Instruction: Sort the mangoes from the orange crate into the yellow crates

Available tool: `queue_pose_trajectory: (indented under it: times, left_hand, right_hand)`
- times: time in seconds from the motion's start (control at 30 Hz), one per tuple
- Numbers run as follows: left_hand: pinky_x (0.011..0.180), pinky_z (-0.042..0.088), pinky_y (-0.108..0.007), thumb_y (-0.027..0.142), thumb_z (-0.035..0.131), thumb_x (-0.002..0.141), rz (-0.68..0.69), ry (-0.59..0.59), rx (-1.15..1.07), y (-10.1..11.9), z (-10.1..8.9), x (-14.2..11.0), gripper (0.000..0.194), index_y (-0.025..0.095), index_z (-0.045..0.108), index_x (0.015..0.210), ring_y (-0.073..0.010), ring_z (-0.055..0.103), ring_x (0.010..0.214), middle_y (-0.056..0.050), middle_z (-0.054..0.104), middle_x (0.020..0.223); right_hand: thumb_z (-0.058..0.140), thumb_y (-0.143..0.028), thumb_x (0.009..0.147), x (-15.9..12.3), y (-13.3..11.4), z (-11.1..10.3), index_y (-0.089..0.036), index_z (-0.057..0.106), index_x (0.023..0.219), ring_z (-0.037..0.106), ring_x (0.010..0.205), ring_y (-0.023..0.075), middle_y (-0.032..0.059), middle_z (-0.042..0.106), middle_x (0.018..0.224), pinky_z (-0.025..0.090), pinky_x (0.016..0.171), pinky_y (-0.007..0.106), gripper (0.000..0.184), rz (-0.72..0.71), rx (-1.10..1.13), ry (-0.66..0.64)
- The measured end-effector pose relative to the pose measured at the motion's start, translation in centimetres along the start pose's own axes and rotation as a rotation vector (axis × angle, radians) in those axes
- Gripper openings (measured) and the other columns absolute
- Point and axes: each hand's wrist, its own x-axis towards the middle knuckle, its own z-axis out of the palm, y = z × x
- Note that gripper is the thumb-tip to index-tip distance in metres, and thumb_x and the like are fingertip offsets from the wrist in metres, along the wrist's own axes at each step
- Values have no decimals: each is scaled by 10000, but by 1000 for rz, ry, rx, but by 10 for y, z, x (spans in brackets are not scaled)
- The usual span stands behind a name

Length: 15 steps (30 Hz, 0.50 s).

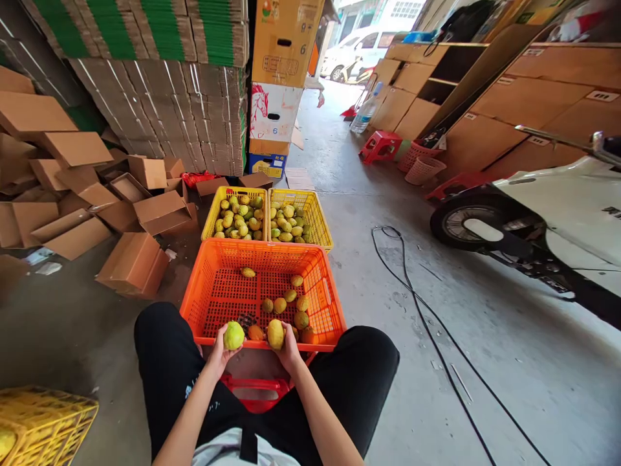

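My left hand (219,353) is closed around a round yellow-green passion fruit (233,336). A yellower, oval passion fruit (276,334) is in my right hand (290,353), whose fingers wrap its right side and underside. Both hands are side by side over the near rim of an orange plastic crate (208,281) between my knees. Inside it, several dull yellow-brown fruits (280,305) lie mostly on the right, with a single one (248,272) near the back. An orange fruit (255,332) shows between my hands, beside some dark shrivelled bits.
Behind the orange crate stand two yellow crates, left (209,217) and right (324,223), holding many fruits. Loose cardboard boxes (133,262) pile up at left. A black cable (412,291) crosses the floor at right near a scooter (557,200). Another yellow crate (53,421) sits lower left.
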Motion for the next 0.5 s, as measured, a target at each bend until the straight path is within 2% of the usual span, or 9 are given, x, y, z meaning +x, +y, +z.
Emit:
queue_pose_trajectory:
  times: [0.1,0.23,0.33,0.43,0.5]
  left_hand:
    - [615,609,-300,347,497,956,-18,51,-18,2,0,2,302,99,601,1093,-238,753,741,-129,732,823]
    - [648,625,-341,285,534,935,25,97,-39,1,-1,4,240,122,601,1098,-231,750,724,-98,730,821]
    - [695,636,-359,240,616,903,61,37,-18,-1,-2,4,171,143,597,1042,-226,752,771,-97,722,889]
    - [712,641,-376,215,766,806,88,-14,29,-3,-2,3,303,190,573,1040,-239,753,822,-94,709,975]
    - [691,644,-372,206,822,756,84,0,61,-5,-2,3,396,204,558,1051,-244,751,822,-100,700,991]
  right_hand:
    - [669,-585,704,-2,-2,0,-184,632,791,663,629,189,62,699,765,490,534,278,412,75,105,18]
    - [814,-503,612,-7,-5,4,-210,628,854,654,641,172,15,699,782,480,532,259,424,-22,117,71]
    - [856,-430,558,-9,-6,5,-222,634,867,655,667,178,-17,670,733,484,546,258,434,-46,48,100]
    - [844,-418,553,-10,-7,5,-214,638,828,654,677,182,-8,664,728,475,542,256,400,-25,-11,69]
    - [813,-448,569,-10,-7,5,-213,641,829,661,689,193,4,667,740,477,543,264,390,-4,-27,39]
